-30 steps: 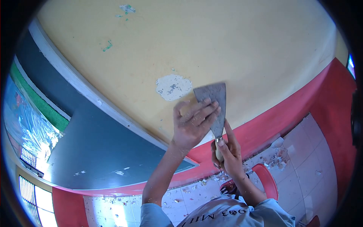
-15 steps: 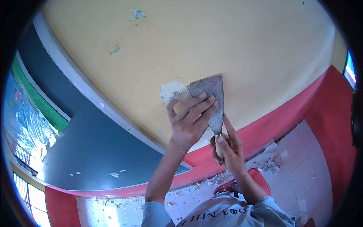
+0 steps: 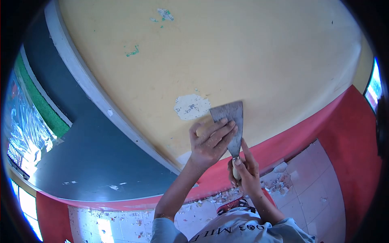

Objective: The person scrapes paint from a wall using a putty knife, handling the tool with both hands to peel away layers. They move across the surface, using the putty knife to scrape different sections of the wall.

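A putty knife with a broad grey metal blade point(image 3: 234, 113) and a pale handle point(image 3: 236, 172) is held up against the cream wall point(image 3: 263, 60). My right hand point(image 3: 249, 174) is closed round the handle, thumb on top and index finger stretched along the blade's side. My left hand point(image 3: 210, 141) lays its fingertips flat on the face of the blade, with the thumb bent apart. Just left of the blade's top corner is a bare whitish patch point(image 3: 192, 107) where paint has come off. Pale dust specks cover both forearms.
Other chipped spots with green traces point(image 3: 165, 15) show higher on the wall. A dark board point(image 3: 105, 158) with a pale frame edge point(image 3: 81, 67) lies to the left. Below runs a red band point(image 3: 308, 129). Paint flakes point(image 3: 279, 182) litter the tiled floor point(image 3: 312, 194).
The view has shifted, so wall and hands sit lower in it. The blade has come away from the whitish patch, down and to the right, showing more of the patch. Both hands keep their places.
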### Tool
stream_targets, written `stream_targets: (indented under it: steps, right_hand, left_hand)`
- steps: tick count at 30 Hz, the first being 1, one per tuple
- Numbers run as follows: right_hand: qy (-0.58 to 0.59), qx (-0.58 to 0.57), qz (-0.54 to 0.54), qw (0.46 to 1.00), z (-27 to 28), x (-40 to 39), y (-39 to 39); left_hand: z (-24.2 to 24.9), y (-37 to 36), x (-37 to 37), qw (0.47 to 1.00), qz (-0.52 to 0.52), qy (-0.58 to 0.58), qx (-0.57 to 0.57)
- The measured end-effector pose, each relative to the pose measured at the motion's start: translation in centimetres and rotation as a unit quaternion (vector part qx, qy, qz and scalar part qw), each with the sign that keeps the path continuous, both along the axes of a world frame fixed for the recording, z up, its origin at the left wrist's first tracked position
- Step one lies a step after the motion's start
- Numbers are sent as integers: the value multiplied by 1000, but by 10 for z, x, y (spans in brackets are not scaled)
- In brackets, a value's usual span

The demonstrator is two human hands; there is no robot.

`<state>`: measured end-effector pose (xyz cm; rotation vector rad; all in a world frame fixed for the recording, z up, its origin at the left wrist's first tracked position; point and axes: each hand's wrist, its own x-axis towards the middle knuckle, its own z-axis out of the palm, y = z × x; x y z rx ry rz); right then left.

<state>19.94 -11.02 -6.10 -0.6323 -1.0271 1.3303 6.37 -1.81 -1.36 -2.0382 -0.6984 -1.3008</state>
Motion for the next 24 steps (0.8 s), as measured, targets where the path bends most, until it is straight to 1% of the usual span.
stream_targets:
  steps: [1,2,4,6,9,10,12,15,17,18,21,22,24]
  right_hand:
    - [2,-12,-4,1000,-2,0,0]
    - [-10,-1,-9,1000,-2,1,3]
    - [-21,26,5,999,20,3,10]
    - [-31,45,14,998,31,8,12]
    - [-50,19,7,999,13,12,5]
    - [-41,11,8,999,7,11,4]
    - [-24,-6,10,1000,5,9,3]
    - [-53,37,30,997,32,12,12]
    - [-51,37,29,998,32,15,11]
    - [-50,41,29,997,33,15,12]
    - [-33,-4,19,999,9,16,4]
    - [-12,-11,24,1000,9,15,5]
    - [-44,1,25,999,24,17,9]
  left_hand:
    - [-2,1,1,1000,-3,6,1]
    - [-1,3,-1,1000,4,3,12]
    - [20,5,-2,1000,-5,-19,17]
    - [27,4,0,999,-7,-32,16]
    - [1,2,5,999,-10,-39,-10]
    - [-7,-1,5,1000,2,-21,-13]
    - [-1,3,2,1000,4,-18,3]
    - [21,4,1,999,7,-35,21]
    - [30,4,2,998,12,-48,27]
    - [25,4,6,997,18,-66,24]
    - [2,-1,8,999,26,-22,2]
    - [3,1,7,999,24,-24,9]
    - [13,2,5,999,22,-39,19]
